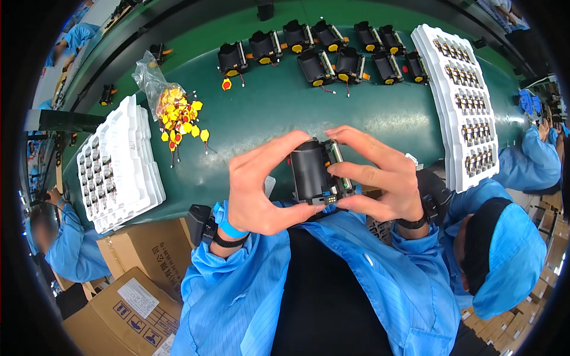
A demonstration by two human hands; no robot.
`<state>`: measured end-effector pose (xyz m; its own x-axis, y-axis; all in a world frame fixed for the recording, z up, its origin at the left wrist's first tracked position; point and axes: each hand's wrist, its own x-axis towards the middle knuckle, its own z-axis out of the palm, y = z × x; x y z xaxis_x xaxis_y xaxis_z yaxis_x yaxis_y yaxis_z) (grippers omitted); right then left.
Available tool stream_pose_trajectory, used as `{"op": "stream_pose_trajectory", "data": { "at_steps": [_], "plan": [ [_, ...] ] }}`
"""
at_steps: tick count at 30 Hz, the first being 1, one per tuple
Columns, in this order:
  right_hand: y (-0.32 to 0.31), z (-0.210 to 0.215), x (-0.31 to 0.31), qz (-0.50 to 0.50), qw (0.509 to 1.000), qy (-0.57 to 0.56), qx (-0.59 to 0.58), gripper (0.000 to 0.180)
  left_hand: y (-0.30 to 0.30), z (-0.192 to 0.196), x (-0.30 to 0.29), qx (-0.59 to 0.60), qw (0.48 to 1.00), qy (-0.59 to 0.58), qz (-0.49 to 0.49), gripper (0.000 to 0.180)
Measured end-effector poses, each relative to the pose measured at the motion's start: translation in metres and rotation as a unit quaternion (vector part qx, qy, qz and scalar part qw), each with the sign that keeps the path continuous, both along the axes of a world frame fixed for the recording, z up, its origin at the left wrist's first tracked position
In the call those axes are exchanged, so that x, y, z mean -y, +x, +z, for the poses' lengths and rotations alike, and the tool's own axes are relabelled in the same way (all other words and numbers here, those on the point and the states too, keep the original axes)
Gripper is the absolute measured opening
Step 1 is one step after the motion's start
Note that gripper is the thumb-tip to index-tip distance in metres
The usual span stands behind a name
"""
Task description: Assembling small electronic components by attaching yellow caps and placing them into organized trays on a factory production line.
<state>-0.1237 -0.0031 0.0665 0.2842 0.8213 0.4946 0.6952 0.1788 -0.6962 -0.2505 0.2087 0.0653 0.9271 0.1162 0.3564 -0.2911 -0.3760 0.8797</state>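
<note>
Between my two hands, in front of my chest, is a black plastic housing [310,172] with a green circuit board along its right side. My left hand [258,181] grips its left side, thumb at the lower edge and fingers at the top. On the right side, my right hand [380,175] pinches the housing by the board, index finger at the top and thumb at the bottom. Several similar black housings [314,66] with yellow round parts stand in rows at the far side of the green table [249,118].
A pile of yellow wired cells [181,115] spills from a clear plastic bag [148,80] at left. White trays of small parts stand at left [133,178] and right [442,118]. Cardboard boxes [142,249] sit lower left. A person in a blue cap [513,255] is close at right.
</note>
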Motion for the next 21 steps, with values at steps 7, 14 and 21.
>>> {"op": "stream_pose_trajectory", "data": {
  "at_steps": [7, 14, 21],
  "plan": [
    [-0.002, 0.005, 0.004, -0.009, 1.000, -0.009, 0.029, 0.047, 0.001, 0.002, -0.003, 0.012, 0.999, 0.026, -0.041, 0.074],
    [-0.002, 0.011, 0.002, -0.012, 0.998, -0.012, 0.063, 0.049, -0.001, 0.000, -0.004, 0.013, 1.000, -0.010, -0.026, 0.074],
    [-0.017, 0.004, 0.001, 0.003, 0.990, -0.043, 0.132, 0.055, -0.007, 0.001, -0.002, 0.005, 1.000, -0.001, -0.016, 0.075]
  ]
}}
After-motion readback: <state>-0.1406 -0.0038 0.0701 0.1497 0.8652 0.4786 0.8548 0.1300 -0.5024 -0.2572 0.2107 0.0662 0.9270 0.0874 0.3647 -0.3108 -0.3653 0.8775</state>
